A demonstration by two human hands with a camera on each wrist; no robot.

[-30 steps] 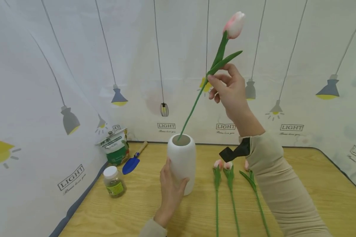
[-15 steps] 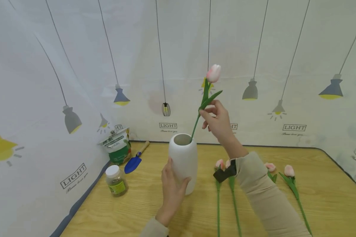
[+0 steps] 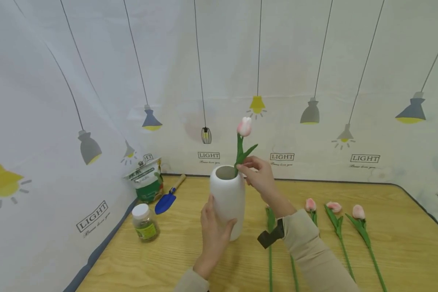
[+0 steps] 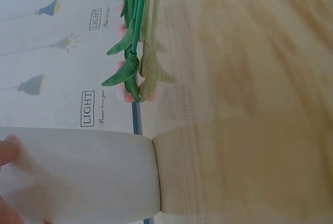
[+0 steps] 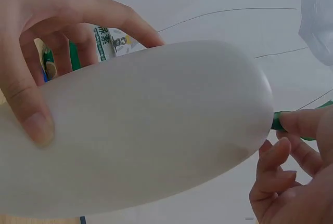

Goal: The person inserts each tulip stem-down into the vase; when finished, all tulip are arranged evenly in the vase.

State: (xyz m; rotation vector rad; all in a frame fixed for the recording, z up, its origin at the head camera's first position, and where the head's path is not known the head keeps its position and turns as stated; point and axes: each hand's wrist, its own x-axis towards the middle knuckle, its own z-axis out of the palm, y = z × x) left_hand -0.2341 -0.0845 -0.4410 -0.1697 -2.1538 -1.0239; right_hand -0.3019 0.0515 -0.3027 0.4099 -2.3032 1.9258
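Observation:
A white vase stands upright on the wooden table, gripped around its side by my left hand. At the vase's mouth, my right hand pinches a pink tulip by its green leaves, low down near the rim. Its stem is hidden inside the vase. In the right wrist view the thumb and a finger of the right hand hold the green part against the rim, while the left hand spreads over the vase. The left wrist view shows the vase's base on the tabletop.
Several tulips lie on the table to the right, some partly under the right forearm. On the left are a lidded jar, a blue trowel and a green and white bag. A printed curtain hangs behind.
My right hand has come down and left with the tulip, whose stem has gone into the vase up to the leaves. The left hand has kept its grip on the vase.

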